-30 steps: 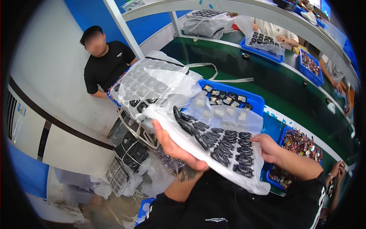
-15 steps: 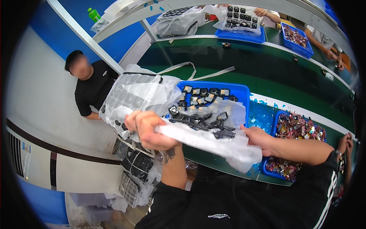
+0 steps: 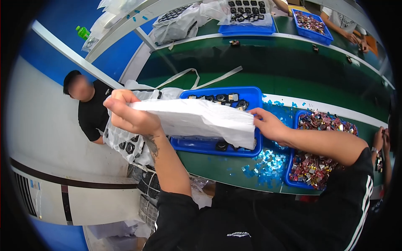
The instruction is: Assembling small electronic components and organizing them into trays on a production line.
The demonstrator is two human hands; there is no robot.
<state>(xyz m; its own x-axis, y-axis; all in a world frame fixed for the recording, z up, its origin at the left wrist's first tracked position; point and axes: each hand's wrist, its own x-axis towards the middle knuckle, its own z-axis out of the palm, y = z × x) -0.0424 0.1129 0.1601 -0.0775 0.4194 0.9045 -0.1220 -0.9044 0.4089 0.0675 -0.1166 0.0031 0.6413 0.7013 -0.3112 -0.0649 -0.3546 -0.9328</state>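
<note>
My left hand [image 3: 133, 113] is closed round the left end of a thin white plastic tray [image 3: 197, 119]. At its right end, my right hand [image 3: 271, 126] grips the edge between thumb and fingers. The tray is tilted above a blue bin [image 3: 197, 148], and its raised white side hides most of what lies inside. Small black lens modules [image 3: 222, 145] show in the bin below the tray's lower edge. More modules, some with pale square faces [image 3: 233, 97], lie behind the tray.
Left of the bin is a stack of white trays [image 3: 125, 142] holding black modules. Blue bits [image 3: 268, 163] litter the table beside bins of small reddish parts [image 3: 326, 121]. A person in black [image 3: 90, 104] is at the left; others work across the green belt [image 3: 201, 58].
Both hands have raised the tray and tipped it over the bin. Black modules that were piled on it have gone from sight. My view has shifted slightly.
</note>
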